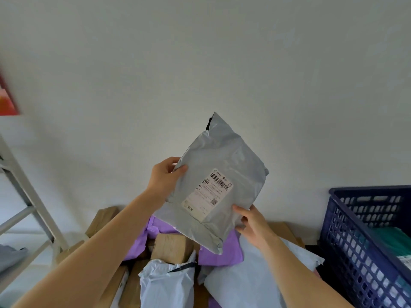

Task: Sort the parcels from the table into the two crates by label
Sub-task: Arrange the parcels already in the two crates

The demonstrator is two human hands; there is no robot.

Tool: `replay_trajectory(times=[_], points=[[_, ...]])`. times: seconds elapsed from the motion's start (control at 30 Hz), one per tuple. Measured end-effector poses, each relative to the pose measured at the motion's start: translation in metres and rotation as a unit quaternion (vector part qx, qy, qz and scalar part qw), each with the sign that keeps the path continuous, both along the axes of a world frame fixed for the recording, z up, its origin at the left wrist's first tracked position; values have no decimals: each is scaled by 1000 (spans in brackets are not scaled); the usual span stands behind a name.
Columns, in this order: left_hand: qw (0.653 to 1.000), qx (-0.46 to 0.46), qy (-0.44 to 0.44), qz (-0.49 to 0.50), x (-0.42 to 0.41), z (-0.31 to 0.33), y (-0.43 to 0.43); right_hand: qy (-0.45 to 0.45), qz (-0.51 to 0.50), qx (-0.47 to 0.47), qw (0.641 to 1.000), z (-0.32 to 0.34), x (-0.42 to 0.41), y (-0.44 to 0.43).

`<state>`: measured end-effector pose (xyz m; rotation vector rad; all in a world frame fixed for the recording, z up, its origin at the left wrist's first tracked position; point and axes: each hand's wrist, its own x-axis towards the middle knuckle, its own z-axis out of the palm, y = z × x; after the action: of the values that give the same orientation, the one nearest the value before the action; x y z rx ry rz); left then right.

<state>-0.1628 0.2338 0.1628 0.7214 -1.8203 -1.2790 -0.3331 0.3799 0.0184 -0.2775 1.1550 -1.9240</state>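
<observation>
We are holding the grey parcel (213, 174) up in the air above the heap, in front of the pale wall (200, 63). It is tilting, with its sealed flap pointing up and its white label (208, 194) facing us. The label is showing a barcode and a small square code, but the print is too small for us to read.

Our left hand (164, 176) is gripping the parcel's left edge, thumb curling over the front and fingers behind. Our right hand (251, 223) is pinching the lower right edge, thumb on the front.

Under the parcel, other parcels are lying in a heap. A purple mailer (222, 250) is lying just below it, with a brown cardboard box (171, 245) beside that. A white poly bag (169, 283) is lying nearer to us, and a large pale bag (244, 278) is lying under our right forearm. They are probably resting on the table, which the heap is hiding.

To the right, near the heap, a dark blue crate (355, 241) is standing with something green (393, 241) lying inside. At far left a grey metal rack (29, 196) is crossing the view.
</observation>
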Motion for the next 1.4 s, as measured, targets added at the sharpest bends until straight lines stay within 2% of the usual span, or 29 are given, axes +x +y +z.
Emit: replay_trajectory(times=[0.1,0.23,0.4,0.53,0.67,1.03,1.4], points=[[1000,6,10,9,5,0,3,5,-14,-13,1000,4,-4,2],[999,-8,-26,17,12,-5,5,29,-12,-1,1000,12,-12,7],[995,-9,-86,58,21,-18,1,117,10,53,992,16,-29,15],[991,4,-119,63,32,-31,0,213,7,110,971,22,-33,23],[986,-18,-159,48,43,-40,2,248,-10,112,962,30,-24,36],[987,-37,-158,22,89,-37,17,308,-70,125,940,58,31,64],[980,-61,-189,12,168,-63,40,342,-85,157,922,56,131,108]])
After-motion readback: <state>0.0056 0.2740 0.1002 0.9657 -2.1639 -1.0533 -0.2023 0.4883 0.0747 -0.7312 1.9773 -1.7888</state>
